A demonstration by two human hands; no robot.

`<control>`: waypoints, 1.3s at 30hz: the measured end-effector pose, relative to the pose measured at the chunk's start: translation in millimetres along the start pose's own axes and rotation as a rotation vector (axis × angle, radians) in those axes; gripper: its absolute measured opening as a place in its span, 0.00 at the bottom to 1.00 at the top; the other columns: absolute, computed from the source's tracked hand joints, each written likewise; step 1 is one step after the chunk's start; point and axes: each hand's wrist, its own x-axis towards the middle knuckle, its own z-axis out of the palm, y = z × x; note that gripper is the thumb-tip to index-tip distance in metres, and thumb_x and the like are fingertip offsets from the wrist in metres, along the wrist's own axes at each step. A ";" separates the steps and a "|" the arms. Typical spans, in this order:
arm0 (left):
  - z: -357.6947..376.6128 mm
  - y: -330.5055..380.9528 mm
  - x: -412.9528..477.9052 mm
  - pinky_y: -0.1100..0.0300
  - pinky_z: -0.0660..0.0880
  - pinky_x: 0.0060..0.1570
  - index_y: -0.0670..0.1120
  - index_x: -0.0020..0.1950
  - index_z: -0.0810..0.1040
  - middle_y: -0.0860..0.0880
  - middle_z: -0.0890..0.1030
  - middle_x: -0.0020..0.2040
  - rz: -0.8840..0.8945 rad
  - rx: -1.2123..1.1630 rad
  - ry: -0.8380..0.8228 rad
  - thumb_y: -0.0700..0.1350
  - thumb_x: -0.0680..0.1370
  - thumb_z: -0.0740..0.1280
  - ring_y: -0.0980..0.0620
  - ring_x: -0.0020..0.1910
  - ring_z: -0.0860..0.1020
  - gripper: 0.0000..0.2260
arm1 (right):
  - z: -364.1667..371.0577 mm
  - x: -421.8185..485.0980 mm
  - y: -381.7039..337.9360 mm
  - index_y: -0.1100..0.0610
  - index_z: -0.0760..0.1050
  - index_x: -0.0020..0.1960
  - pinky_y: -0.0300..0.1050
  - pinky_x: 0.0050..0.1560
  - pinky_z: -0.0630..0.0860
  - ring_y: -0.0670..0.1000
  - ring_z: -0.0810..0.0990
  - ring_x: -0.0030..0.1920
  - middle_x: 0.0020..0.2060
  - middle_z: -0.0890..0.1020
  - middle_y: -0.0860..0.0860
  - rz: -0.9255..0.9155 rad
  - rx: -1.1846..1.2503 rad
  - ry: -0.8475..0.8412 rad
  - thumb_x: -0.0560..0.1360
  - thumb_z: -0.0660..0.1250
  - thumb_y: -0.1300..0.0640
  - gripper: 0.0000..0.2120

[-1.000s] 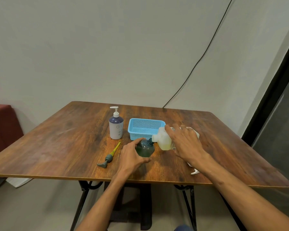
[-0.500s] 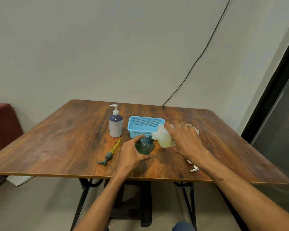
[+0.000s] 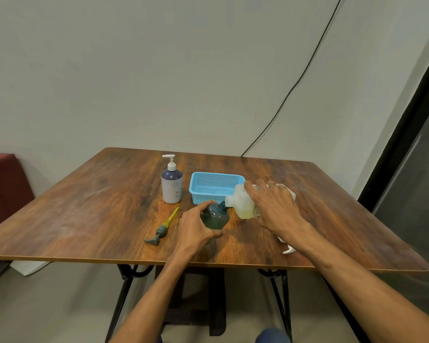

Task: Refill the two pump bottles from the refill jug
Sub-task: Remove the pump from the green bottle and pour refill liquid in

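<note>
Your left hand (image 3: 196, 231) curls round the green bottle (image 3: 214, 216) just near of the blue basket (image 3: 203, 197); your right hand (image 3: 275, 209), fingers spread, clasps the jug (image 3: 243, 203) lying tipped, long axis running right to left, spout meeting the bottle's open neck

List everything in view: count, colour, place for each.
table: one, brown wood, centre
pump bottle: one, white and navy, upright left of basket
basket: one, light blue, behind green bottle
green bottle: one, dark green, pump off, front centre
refill jug: one, whitish, tipped, spout at green bottle's neck
loose pump: one, grey head, yellow tube, lying left of green bottle
white part: one, white, mostly hidden under right forearm
cable: one, black, on wall
red furniture: one, dark red, far left
left hand: one, grips green bottle
right hand: one, holds refill jug
</note>
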 end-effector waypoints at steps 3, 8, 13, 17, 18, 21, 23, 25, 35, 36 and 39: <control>0.2 -0.9 0.4 0.61 0.73 0.61 0.50 0.70 0.73 0.51 0.79 0.65 0.009 0.001 0.002 0.50 0.63 0.83 0.56 0.61 0.75 0.38 | 1.0 -0.2 0.2 0.50 0.54 0.77 0.59 0.67 0.71 0.61 0.72 0.69 0.72 0.68 0.57 0.000 0.002 0.000 0.72 0.75 0.52 0.42; 1.0 -3.1 1.1 0.65 0.70 0.59 0.50 0.70 0.73 0.51 0.79 0.64 0.012 0.001 0.003 0.50 0.63 0.83 0.59 0.59 0.74 0.37 | 0.9 -0.5 -0.3 0.51 0.54 0.78 0.60 0.67 0.71 0.61 0.71 0.69 0.73 0.68 0.57 0.002 0.016 0.007 0.72 0.75 0.53 0.42; 1.6 -5.1 1.8 0.59 0.74 0.63 0.50 0.70 0.74 0.52 0.79 0.64 0.014 0.008 0.001 0.51 0.63 0.83 0.56 0.61 0.76 0.38 | 0.8 -0.5 -1.0 0.50 0.54 0.78 0.59 0.68 0.70 0.60 0.71 0.70 0.74 0.67 0.57 0.010 0.029 0.001 0.72 0.75 0.53 0.42; 1.9 -5.8 2.0 0.61 0.74 0.61 0.49 0.70 0.74 0.51 0.80 0.64 0.015 -0.002 0.001 0.51 0.62 0.83 0.56 0.61 0.76 0.38 | 1.0 -0.1 -1.2 0.50 0.53 0.78 0.60 0.68 0.70 0.60 0.70 0.71 0.74 0.67 0.56 0.011 0.029 -0.003 0.73 0.75 0.52 0.42; 2.0 -5.7 2.2 0.61 0.74 0.60 0.49 0.70 0.74 0.51 0.80 0.64 0.014 -0.005 0.000 0.51 0.62 0.83 0.56 0.61 0.76 0.38 | 0.7 -0.1 -1.1 0.50 0.53 0.78 0.60 0.69 0.70 0.60 0.70 0.71 0.74 0.67 0.56 0.011 0.030 -0.003 0.73 0.75 0.52 0.42; 1.5 -4.6 1.7 0.63 0.73 0.60 0.49 0.70 0.74 0.51 0.80 0.64 0.008 -0.006 0.002 0.50 0.62 0.83 0.57 0.60 0.76 0.38 | 0.5 -0.6 -1.3 0.50 0.54 0.78 0.60 0.68 0.70 0.60 0.71 0.70 0.73 0.68 0.56 0.009 0.024 0.001 0.72 0.75 0.53 0.42; 1.2 -4.2 1.6 0.64 0.72 0.59 0.49 0.71 0.74 0.51 0.79 0.64 0.006 -0.006 0.001 0.50 0.63 0.83 0.57 0.60 0.75 0.38 | -0.2 -0.8 -1.2 0.50 0.54 0.78 0.60 0.68 0.70 0.61 0.71 0.70 0.73 0.68 0.56 0.008 0.018 0.003 0.72 0.75 0.53 0.42; 1.1 -3.8 1.3 0.64 0.71 0.60 0.49 0.71 0.73 0.51 0.79 0.65 0.006 -0.004 0.001 0.50 0.63 0.83 0.58 0.60 0.75 0.38 | -0.6 -0.5 -1.4 0.50 0.54 0.77 0.60 0.67 0.70 0.61 0.71 0.70 0.73 0.67 0.56 0.006 0.010 0.001 0.72 0.75 0.53 0.42; 0.5 -2.7 0.0 0.62 0.72 0.61 0.51 0.70 0.74 0.51 0.79 0.64 0.017 -0.001 0.011 0.50 0.63 0.83 0.59 0.58 0.74 0.37 | -1.1 -0.5 -1.1 0.51 0.54 0.78 0.59 0.66 0.71 0.61 0.72 0.69 0.72 0.69 0.57 0.001 0.001 0.004 0.73 0.74 0.53 0.41; 0.4 -2.5 -0.4 0.63 0.72 0.60 0.51 0.70 0.73 0.51 0.79 0.64 0.017 -0.001 0.011 0.50 0.63 0.83 0.59 0.58 0.74 0.37 | -1.0 -0.7 -1.1 0.51 0.54 0.78 0.59 0.66 0.71 0.61 0.71 0.69 0.72 0.68 0.58 0.002 0.004 0.000 0.73 0.74 0.53 0.41; 0.3 -2.3 -0.9 0.63 0.71 0.60 0.51 0.70 0.73 0.51 0.79 0.64 0.009 -0.002 0.008 0.50 0.63 0.83 0.60 0.58 0.73 0.37 | -0.6 -1.2 -1.4 0.51 0.54 0.78 0.60 0.66 0.72 0.61 0.71 0.69 0.72 0.69 0.58 0.001 0.010 0.003 0.72 0.75 0.52 0.41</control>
